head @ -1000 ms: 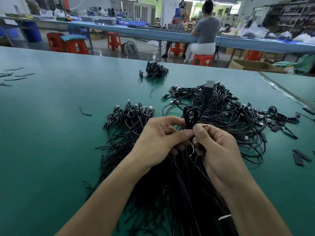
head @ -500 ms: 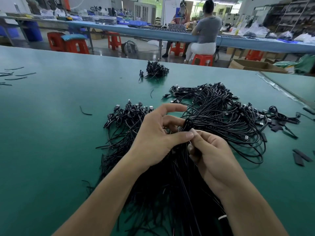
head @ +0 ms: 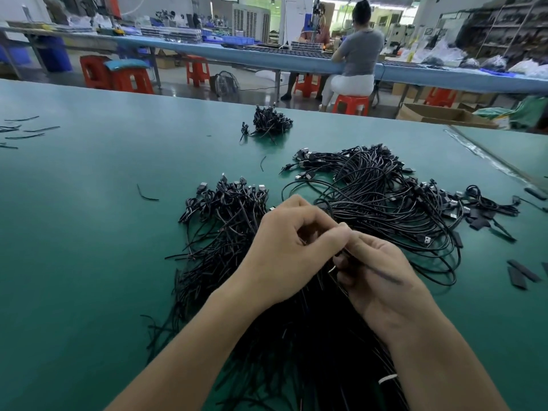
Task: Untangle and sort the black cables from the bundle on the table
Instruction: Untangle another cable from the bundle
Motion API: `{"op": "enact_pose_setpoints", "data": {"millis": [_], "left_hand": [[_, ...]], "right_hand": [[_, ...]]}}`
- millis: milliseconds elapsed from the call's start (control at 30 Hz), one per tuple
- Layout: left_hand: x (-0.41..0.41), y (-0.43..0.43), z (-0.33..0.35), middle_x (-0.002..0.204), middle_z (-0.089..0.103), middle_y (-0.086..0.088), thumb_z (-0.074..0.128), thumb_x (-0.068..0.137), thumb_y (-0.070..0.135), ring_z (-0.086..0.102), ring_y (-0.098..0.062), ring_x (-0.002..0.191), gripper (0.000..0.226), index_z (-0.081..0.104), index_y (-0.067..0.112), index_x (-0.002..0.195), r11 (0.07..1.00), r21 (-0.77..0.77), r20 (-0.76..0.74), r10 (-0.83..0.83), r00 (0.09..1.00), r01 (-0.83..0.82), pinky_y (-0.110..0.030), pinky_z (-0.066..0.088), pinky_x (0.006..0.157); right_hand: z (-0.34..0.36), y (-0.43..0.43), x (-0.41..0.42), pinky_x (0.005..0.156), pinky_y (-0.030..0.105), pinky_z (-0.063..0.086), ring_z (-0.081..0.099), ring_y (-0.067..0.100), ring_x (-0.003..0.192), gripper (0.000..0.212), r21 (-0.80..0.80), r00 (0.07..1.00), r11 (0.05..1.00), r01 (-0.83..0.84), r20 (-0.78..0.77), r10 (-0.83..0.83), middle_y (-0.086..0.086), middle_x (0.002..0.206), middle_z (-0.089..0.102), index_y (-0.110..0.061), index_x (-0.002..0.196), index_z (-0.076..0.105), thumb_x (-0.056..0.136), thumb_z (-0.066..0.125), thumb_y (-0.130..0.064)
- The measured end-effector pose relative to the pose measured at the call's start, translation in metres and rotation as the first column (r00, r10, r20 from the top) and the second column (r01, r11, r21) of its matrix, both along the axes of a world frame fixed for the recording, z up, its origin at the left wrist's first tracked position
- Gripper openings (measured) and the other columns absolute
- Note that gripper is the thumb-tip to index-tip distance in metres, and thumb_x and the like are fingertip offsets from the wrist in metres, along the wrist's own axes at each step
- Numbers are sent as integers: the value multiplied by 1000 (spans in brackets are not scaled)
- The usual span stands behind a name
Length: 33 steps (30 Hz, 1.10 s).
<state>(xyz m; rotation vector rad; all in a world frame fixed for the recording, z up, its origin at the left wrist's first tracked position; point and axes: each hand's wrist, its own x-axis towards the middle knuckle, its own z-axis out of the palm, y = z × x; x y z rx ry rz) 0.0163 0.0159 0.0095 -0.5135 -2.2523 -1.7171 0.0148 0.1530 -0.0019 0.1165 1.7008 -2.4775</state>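
A big tangle of black cables [head: 385, 200] with USB plugs spreads over the green table [head: 89, 232] ahead of me. A second heap of coiled black cables [head: 225, 206] lies to its left, its loose tails running down under my arms. My left hand [head: 284, 247] and my right hand [head: 376, 274] meet above the heaps. Both pinch one thin black cable [head: 382, 272] between thumb and fingers; it trails over the back of my right hand. What lies inside my curled left fingers is hidden.
A small knot of cables [head: 271, 123] sits farther back. Black sleeve pieces [head: 522, 272] lie at the right, short wire offcuts [head: 29, 130] at the far left. A white tie [head: 387, 378] shows near my right forearm. A person [head: 358, 54] sits at another bench behind.
The looped cable with its plug that I held up has come down into my hands. Both hands have dropped lower and closer together, fingers now curled tight on the cable.
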Motion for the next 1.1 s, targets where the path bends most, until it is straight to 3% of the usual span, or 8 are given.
{"op": "enact_pose_setpoints", "data": {"millis": [133, 200, 333, 500, 700, 933, 1000, 1100], "left_hand": [[-5, -7, 0, 58, 58, 7, 78, 62, 64, 51, -13, 48, 54, 54, 20, 81, 997, 67, 292, 22, 956, -43, -28, 43, 48], [-5, -10, 0, 64, 69, 4, 75, 71, 62, 61, -10, 53, 47, 65, 18, 83, 995, 60, 407, -101, 908, 84, -25, 47, 51], [-9, -9, -3, 63, 62, 14, 71, 92, 25, 48, -3, 55, 13, 70, 25, 79, 991, 28, 207, -133, 969, 130, -14, 40, 56], [-10, -13, -7, 77, 67, 13, 77, 87, 20, 49, -7, 58, 14, 73, 32, 91, 995, -100, 42, 3, 999, 1, -16, 46, 61], [-11, -12, -6, 82, 71, 10, 72, 90, 19, 65, -7, 74, 14, 73, 33, 94, 995, -101, -27, 24, 999, -26, -17, 51, 70], [-32, -19, -2, 67, 73, 6, 65, 78, 34, 67, -11, 58, 10, 70, 25, 81, 938, 107, 119, 318, 941, -330, -35, 59, 62], [-50, -34, -1, 66, 72, 4, 67, 82, 28, 65, -10, 59, 6, 68, 22, 83, 878, 167, 204, 415, 887, -449, -31, 55, 63], [-78, -60, -2, 72, 66, 7, 68, 87, 25, 59, -8, 63, 11, 60, 25, 80, 768, 62, 207, 615, 761, -637, -21, 44, 61]], "right_hand": [[8, -2, 2, 56, 26, 50, 49, 20, 53, 20, 7, 989, 998, 55, -141, -54, 8, 60, 55, -17, 60, 71, 74, 68, -31], [10, -3, 4, 72, 42, 52, 53, 29, 68, 19, 51, 985, 997, 55, -169, -46, 17, 74, 59, -18, 67, 73, 74, 70, -36], [5, -7, 6, 44, 14, 43, 49, 2, 47, 30, 102, 980, 986, 132, -161, -114, -5, 54, 55, -18, 60, 70, 89, 65, -25], [2, -9, 5, 41, 16, 34, 41, 4, 48, 36, 15, 997, 998, 64, 47, -65, -7, 54, 46, -20, 54, 65, 89, 63, -28], [6, -10, 4, 37, 17, 31, 41, 4, 44, 16, -188, 987, 982, -19, 152, 48, -8, 55, 45, -17, 75, 59, 71, 68, -30], [5, 3, 4, 40, 17, 34, 46, 5, 48, 7, 203, 1000, 979, 2, -23, 3, -10, 57, 52, -21, 85, 72, 81, 75, -26], [0, 13, 2, 47, 18, 41, 52, 2, 49, 5, 508, 996, 859, 63, -83, -23, -12, 59, 58, -24, 83, 73, 88, 71, -25], [-9, 25, 1, 59, 14, 45, 60, -2, 61, 7, 861, 985, 488, 144, -173, 15, -13, 67, 65, -28, 83, 68, 89, 69, -31]]}}
